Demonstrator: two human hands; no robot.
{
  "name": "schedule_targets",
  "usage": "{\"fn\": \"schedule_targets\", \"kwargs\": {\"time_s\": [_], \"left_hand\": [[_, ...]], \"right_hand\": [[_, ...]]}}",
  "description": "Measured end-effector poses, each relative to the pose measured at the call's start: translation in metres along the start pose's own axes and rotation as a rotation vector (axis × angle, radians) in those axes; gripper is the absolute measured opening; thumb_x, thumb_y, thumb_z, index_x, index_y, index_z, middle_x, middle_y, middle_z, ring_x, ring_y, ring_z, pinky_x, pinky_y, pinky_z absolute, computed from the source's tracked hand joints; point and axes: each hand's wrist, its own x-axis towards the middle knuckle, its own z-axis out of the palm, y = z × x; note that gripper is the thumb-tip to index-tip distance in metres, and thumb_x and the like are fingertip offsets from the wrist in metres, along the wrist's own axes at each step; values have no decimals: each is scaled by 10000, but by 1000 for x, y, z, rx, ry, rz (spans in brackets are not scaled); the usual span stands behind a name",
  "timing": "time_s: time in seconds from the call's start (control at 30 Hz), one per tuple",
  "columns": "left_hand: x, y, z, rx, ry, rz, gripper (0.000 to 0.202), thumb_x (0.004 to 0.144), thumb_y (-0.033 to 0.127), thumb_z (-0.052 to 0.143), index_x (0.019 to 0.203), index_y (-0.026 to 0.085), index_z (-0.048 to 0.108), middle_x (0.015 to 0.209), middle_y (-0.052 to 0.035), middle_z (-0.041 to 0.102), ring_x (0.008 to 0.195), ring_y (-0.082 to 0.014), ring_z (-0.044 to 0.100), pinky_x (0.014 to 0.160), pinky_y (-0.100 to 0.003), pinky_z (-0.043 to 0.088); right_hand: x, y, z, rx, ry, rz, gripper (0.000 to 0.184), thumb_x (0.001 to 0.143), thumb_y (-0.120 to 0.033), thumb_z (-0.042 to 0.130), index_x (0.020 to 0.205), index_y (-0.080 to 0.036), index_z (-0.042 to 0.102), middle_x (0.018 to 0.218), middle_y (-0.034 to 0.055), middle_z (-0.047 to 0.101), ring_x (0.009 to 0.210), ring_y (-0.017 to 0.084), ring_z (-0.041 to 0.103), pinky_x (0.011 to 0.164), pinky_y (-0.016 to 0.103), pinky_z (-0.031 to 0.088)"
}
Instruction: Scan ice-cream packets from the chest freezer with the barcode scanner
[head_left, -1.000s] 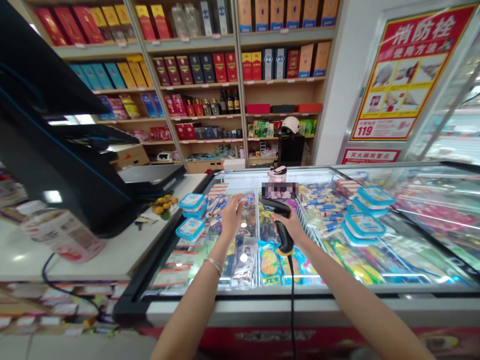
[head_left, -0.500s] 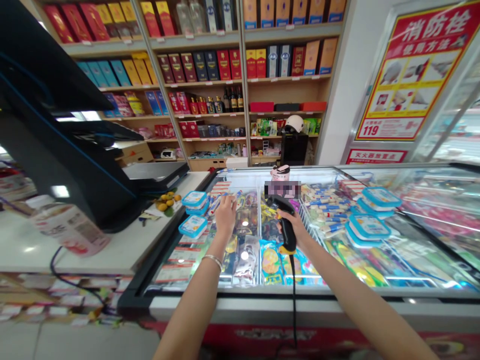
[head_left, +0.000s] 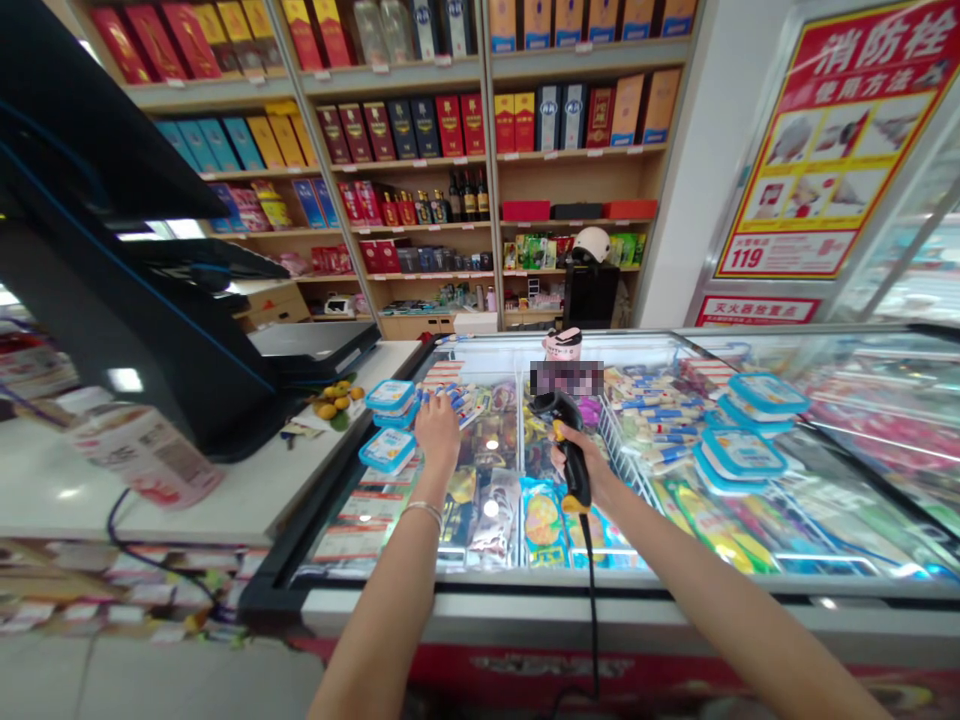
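My right hand point(head_left: 589, 462) is closed round a black barcode scanner point(head_left: 570, 450) with a yellow base, its cable hanging down over the freezer's front. The scanner's head points away over the glass lid of a chest freezer point(head_left: 525, 590). My left hand point(head_left: 437, 428), a bracelet on its wrist, reaches out over the glass with fingers stretched toward a stack of blue-lidded tubs point(head_left: 390, 398) and another tub point(head_left: 384, 450) on the lid's left side. It holds nothing I can see.
A black till screen point(head_left: 112, 280) stands on the white counter point(head_left: 225, 500) at left, with small yellow fruits point(head_left: 334, 400). More blue-lidded tubs point(head_left: 750, 425) lie on the freezer's right. A pink-capped cup point(head_left: 562, 345) sits at the far edge. Shelves of boxes fill the back wall.
My left hand has moved left across the glass, toward the blue-lidded tubs. The scanner in my right hand has dropped slightly and come a little nearer.
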Motion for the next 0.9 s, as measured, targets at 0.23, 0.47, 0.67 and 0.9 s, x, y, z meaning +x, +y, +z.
{"fn": "schedule_targets", "kwargs": {"time_s": [0.23,0.47,0.67,0.9], "left_hand": [[-1,-2,3,-26,3,4,315,885,190,398,1096,121,621,1076,-188,656,1100,-350,561,911,-475,448],[-3,0,5,-62,-20,13,296,871,205,418,1062,114,624,1107,-210,639,1125,-372,536,916,-504,434],[-6,1,10,-24,-17,17,322,903,234,403,1114,107,611,1143,-214,632,1163,-378,522,945,-509,421],[-11,10,13,-74,-76,291,454,835,428,601,1211,177,563,1377,-179,515,1322,-371,407,1103,-520,306]], "right_hand": [[0,2,1,46,12,30,374,574,-432,833,696,-187,578,485,-47,511,340,67,427,314,184,353],[0,3,0,20,31,23,357,590,-434,819,673,-186,577,454,-37,510,349,81,448,330,189,376],[0,2,2,18,54,65,355,547,-397,830,688,-184,585,458,-33,524,343,81,445,314,187,364],[-2,5,1,18,50,56,291,623,-387,791,691,-169,612,474,-25,528,364,83,459,335,188,380]]}}
